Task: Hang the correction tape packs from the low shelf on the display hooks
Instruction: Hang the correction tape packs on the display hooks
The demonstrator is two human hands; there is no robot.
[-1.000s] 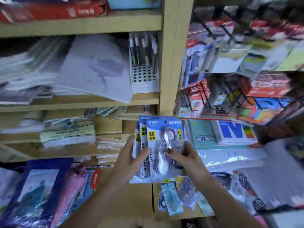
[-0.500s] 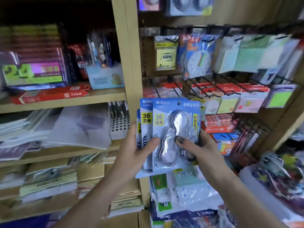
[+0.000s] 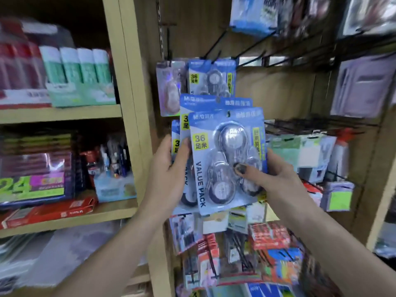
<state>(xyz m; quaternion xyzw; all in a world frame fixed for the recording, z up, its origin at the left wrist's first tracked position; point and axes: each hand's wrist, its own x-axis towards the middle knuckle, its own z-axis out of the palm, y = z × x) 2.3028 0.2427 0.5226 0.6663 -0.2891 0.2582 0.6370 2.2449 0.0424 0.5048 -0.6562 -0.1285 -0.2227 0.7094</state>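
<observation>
Head view: my hands (image 3: 216, 168) clasp upright correction tape packs (image 3: 227, 155) just below the display hook (image 3: 211, 52)

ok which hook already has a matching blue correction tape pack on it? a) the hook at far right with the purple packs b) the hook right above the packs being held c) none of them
b, a blue correction tape pack with the same yellow 36 label hangs from a black hook directly above the held packs, which the left hand and right hand grip.
</observation>
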